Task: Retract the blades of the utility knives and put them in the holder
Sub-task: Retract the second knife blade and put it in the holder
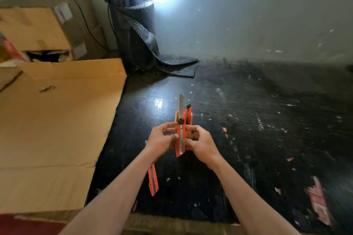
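I hold an orange utility knife (180, 139) upright in front of me, its silver blade (181, 104) sticking out above the body. My left hand (162, 137) grips its left side with the thumb on the metal track. My right hand (200, 142) grips its right side. Just behind the knife stands a small wooden holder (189, 118) with another orange knife (188, 110) in it, black end up. A third orange knife (153, 181) lies flat on the dark table, partly under my left forearm.
Flattened cardboard (57, 120) covers the table's left side, with open boxes (38, 30) behind it. A roll of dark bubble wrap (133, 30) stands at the back. Paper scraps and a red label (319, 202) litter the dark tabletop (267, 120).
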### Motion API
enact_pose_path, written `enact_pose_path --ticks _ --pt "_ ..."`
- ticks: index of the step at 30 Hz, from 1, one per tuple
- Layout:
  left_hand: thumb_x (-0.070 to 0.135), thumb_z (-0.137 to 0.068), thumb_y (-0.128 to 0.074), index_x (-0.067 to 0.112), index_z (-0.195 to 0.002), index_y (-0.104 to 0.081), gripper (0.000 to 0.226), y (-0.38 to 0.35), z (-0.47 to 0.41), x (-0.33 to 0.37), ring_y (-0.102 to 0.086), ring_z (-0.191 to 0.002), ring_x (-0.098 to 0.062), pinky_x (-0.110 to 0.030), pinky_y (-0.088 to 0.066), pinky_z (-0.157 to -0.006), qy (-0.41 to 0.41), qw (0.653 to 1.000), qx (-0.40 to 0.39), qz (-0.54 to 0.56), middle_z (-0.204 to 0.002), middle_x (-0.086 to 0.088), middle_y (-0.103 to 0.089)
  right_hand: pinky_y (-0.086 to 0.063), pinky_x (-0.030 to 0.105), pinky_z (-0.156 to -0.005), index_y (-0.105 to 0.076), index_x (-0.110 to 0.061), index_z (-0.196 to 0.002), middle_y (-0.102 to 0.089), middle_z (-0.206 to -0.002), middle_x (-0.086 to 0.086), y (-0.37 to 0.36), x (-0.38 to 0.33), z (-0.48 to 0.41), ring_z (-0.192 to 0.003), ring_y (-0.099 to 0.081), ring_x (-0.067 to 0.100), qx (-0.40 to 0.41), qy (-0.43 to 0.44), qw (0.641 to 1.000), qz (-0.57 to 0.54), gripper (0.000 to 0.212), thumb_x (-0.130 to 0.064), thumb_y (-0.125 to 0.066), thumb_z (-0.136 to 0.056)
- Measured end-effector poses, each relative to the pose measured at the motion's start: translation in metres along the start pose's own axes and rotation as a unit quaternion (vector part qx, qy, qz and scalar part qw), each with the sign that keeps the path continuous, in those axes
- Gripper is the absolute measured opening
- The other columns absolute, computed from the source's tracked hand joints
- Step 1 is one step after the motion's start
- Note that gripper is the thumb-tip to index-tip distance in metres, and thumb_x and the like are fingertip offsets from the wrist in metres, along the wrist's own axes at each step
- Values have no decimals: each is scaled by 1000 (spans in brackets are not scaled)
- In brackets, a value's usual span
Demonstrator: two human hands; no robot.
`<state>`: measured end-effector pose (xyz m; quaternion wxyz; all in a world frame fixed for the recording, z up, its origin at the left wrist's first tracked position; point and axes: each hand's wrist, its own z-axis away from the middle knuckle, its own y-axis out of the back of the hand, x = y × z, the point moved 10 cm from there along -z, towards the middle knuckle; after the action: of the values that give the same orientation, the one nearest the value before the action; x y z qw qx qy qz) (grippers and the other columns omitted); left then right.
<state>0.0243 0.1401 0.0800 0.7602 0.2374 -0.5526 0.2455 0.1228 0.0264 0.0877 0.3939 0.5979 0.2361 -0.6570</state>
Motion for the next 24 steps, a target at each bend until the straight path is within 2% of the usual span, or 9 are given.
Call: enact_pose_path --ticks 3,6,11,14,17,20,24 --pt "-15 -92 -60 11 -132 -64 47 2 -4 47 -76 -102 -32 -42 -66 -74 -26 999 -29 27 -118 -16 -73 -65 38 -73 -61 -13 -112 -73 -103 14 9 -45 -11 -90 -77 23 4 32 999 3 29 7 -64 -92" --pt "-16 -91 -62 10 -131 -65 47 8 -5 93 -76 -99 -30 -39 -66 -69 -62 997 -33 45 -119 -19 -73 -65 43 -78 -60 -12 -117 -75 -104 14 20 -88 -18 -89 -77 24 14 68 997 25 27 -2 -67 -93" --pt "-17 -89 -64 11 -129 -67 49 14 -3 160 -79 -81 -18 -33 -64 -61 -122 990 -27 58 -103 -10 -78 -65 37 -77 -68 -12 -113 -76 -101 5 40 -160 -27 -90 -76 18 75 149 983 83 26 -23 -76 -91" --pt "-19 -88 -65 7 -128 -67 48 15 -1 188 -79 -73 -13 -29 -63 -56 -149 987 -21 52 -97 -8 -78 -65 37 -78 -68 -17 -112 -76 -98 3 53 -194 -32 -89 -76 18 108 184 971 107 22 -20 -75 -92" --pt "-19 -87 -66 7 -126 -68 47 16 1 207 -79 -73 -13 -28 -62 -55 -170 984 -23 55 -93 -6 -80 -64 38 -82 -65 -25 -122 -76 -104 4 60 -222 -35 -92 -74 18 121 218 959 137 30 -15 -70 -95" --pt "-18 -88 -66 12 -122 -69 45 15 2 219 -80 -76 -14 -30 -63 -57 -185 981 -32 53 -87 0 -82 -60 31 -84 -66 -30 -125 -75 -108 2 61 -242 -35 -96 -71 15 119 251 944 180 30 -16 -64 -98" --pt "-17 -90 -64 16 -119 -70 44 16 4 230 -81 -78 -14 -29 -63 -58 -201 979 -33 31 -85 5 -83 -50 17 -73 -69 -26 -120 -73 -100 -4 62 -256 -32 -88 -67 7 130 268 934 196 23 -20 -65 -99"
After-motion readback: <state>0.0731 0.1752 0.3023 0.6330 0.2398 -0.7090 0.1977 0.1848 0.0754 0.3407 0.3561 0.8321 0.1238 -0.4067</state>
